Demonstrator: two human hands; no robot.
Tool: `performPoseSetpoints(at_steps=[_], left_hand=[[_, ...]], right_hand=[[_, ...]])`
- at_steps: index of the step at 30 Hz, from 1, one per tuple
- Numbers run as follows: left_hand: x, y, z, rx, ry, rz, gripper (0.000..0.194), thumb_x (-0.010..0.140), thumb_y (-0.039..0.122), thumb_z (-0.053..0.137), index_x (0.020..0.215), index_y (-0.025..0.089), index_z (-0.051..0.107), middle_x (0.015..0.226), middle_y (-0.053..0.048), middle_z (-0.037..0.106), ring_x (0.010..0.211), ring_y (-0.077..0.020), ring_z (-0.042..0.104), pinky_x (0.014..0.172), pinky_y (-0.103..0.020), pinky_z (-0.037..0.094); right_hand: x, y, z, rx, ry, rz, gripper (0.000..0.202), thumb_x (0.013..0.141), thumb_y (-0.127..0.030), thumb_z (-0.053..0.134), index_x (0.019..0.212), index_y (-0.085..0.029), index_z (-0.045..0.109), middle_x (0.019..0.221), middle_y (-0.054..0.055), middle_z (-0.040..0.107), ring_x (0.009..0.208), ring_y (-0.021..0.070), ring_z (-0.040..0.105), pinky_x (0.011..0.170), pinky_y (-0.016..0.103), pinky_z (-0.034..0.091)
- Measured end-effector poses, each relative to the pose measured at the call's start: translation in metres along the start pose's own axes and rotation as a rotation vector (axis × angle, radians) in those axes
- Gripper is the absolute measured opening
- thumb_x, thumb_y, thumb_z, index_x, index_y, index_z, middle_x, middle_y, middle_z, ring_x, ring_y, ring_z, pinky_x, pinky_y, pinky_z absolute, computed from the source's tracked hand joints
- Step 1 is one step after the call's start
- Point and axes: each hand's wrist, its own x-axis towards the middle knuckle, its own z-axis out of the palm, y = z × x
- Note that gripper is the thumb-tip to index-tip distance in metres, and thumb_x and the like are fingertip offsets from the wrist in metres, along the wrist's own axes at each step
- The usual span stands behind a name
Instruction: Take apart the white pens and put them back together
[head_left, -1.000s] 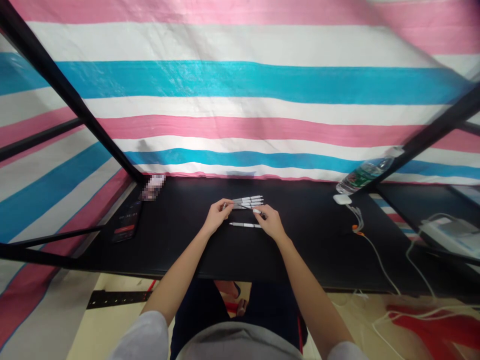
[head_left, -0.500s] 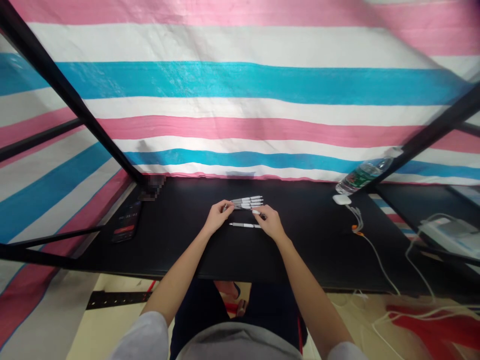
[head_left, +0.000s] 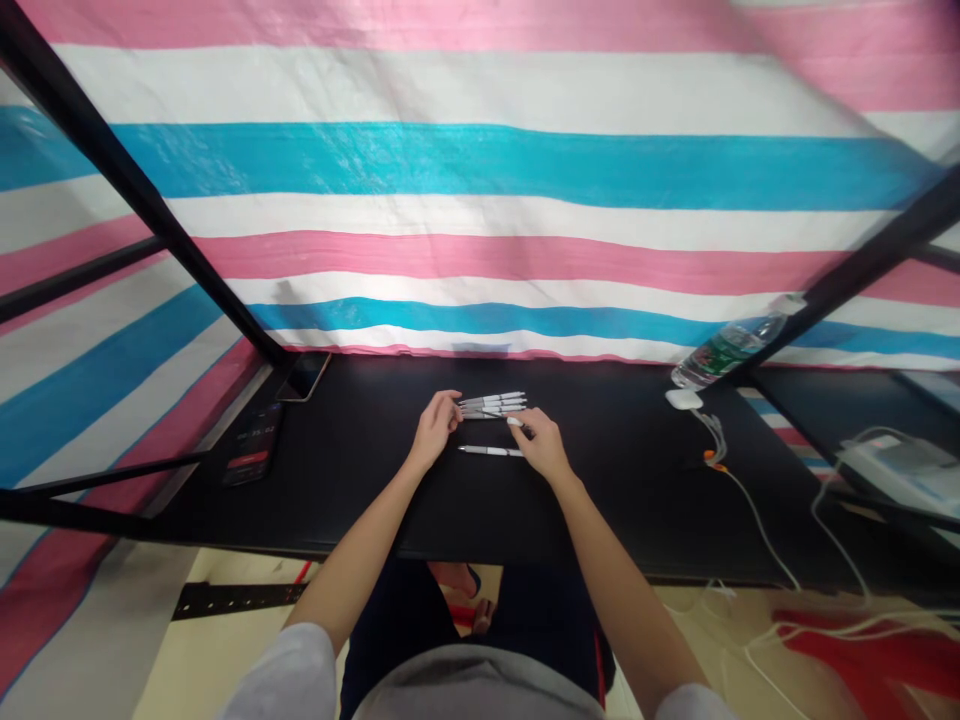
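Several white and grey pens (head_left: 493,402) lie side by side in a close group on the black table, pointing left and right. My left hand (head_left: 437,425) is at their left ends, its fingers curled in against the tips. At the right end of the nearest pens is my right hand (head_left: 541,440), thumb and fingers closed together. A small white spot shows at its fingertips; what the fingers hold is too small to make out. One separate pen (head_left: 487,451) lies nearer to me, its right end close beneath my right hand.
Two phones, one with a lit screen (head_left: 251,445) and one dark (head_left: 306,377), lie on the left of the black table (head_left: 360,480). At right stand a water bottle (head_left: 724,352) and a white charger (head_left: 683,399) with cables. Black frame bars and a striped sheet (head_left: 480,220) enclose the table.
My left fingers have shifted slightly up and curled at the left ends of the pens, showing more of them. My right hand has barely moved. The separate pen lies as before.
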Motion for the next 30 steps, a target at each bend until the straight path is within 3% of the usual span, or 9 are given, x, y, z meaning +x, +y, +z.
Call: performPoseSetpoints(at_steps=[2, 5, 12, 17, 21, 30], left_hand=[[0.0038, -0.0013, -0.0002, -0.163, 0.041, -0.063, 0.027, 0.087, 0.041, 0.049, 0.088, 0.017, 0.06, 0.065, -0.001, 0.056, 0.052, -0.0103, 0.043, 0.048, -0.022, 0.032], [0.0064, -0.0001, -0.0001, -0.279, 0.051, -0.128, 0.018, 0.082, 0.034, 0.057, 0.081, 0.016, 0.059, 0.064, 0.0, 0.052, 0.054, -0.0091, 0.043, 0.048, -0.021, 0.031], [0.0043, 0.0032, -0.0032, -0.322, 0.034, -0.197, 0.031, 0.066, 0.033, 0.079, 0.087, 0.015, 0.065, 0.068, 0.002, 0.052, 0.059, -0.0075, 0.048, 0.055, -0.022, 0.042], [0.0075, -0.0005, -0.0067, -0.398, 0.116, -0.203, 0.035, 0.068, 0.041, 0.079, 0.076, 0.017, 0.054, 0.061, 0.005, 0.05, 0.058, -0.0081, 0.052, 0.061, -0.023, 0.046], [0.0076, -0.0005, -0.0071, -0.433, 0.085, -0.209, 0.04, 0.07, 0.043, 0.078, 0.069, 0.017, 0.048, 0.06, 0.004, 0.05, 0.06, -0.0091, 0.054, 0.064, -0.024, 0.047], [0.0063, 0.0014, -0.006, -0.397, 0.069, -0.297, 0.041, 0.069, 0.046, 0.077, 0.088, 0.016, 0.057, 0.065, 0.003, 0.057, 0.065, -0.0108, 0.059, 0.068, -0.026, 0.051]], right_hand=[[0.0009, 0.0022, -0.0012, -0.013, 0.043, 0.027, 0.021, 0.088, -0.024, 0.053, 0.095, -0.022, 0.073, 0.084, 0.006, 0.072, 0.076, 0.0203, 0.059, 0.07, 0.034, 0.051], [0.0018, 0.0052, -0.0023, -0.028, 0.1, 0.05, 0.021, 0.088, -0.025, 0.053, 0.094, -0.022, 0.073, 0.086, 0.006, 0.072, 0.073, 0.0196, 0.059, 0.07, 0.033, 0.052], [0.002, 0.0085, -0.0026, -0.049, 0.132, 0.064, 0.021, 0.088, -0.027, 0.053, 0.093, -0.022, 0.073, 0.089, 0.006, 0.073, 0.077, 0.0206, 0.062, 0.071, 0.034, 0.053], [0.0025, 0.0076, -0.0046, -0.064, 0.151, 0.072, 0.021, 0.088, -0.026, 0.052, 0.092, -0.022, 0.073, 0.087, 0.006, 0.073, 0.074, 0.02, 0.062, 0.071, 0.034, 0.053], [0.0028, 0.0068, -0.0058, -0.063, 0.17, 0.083, 0.021, 0.088, -0.027, 0.053, 0.093, -0.022, 0.073, 0.089, 0.007, 0.074, 0.075, 0.0202, 0.063, 0.074, 0.035, 0.054], [0.0023, 0.009, -0.0042, -0.064, 0.169, 0.075, 0.022, 0.087, -0.028, 0.052, 0.092, -0.022, 0.073, 0.088, 0.007, 0.073, 0.075, 0.0201, 0.064, 0.071, 0.034, 0.054]])
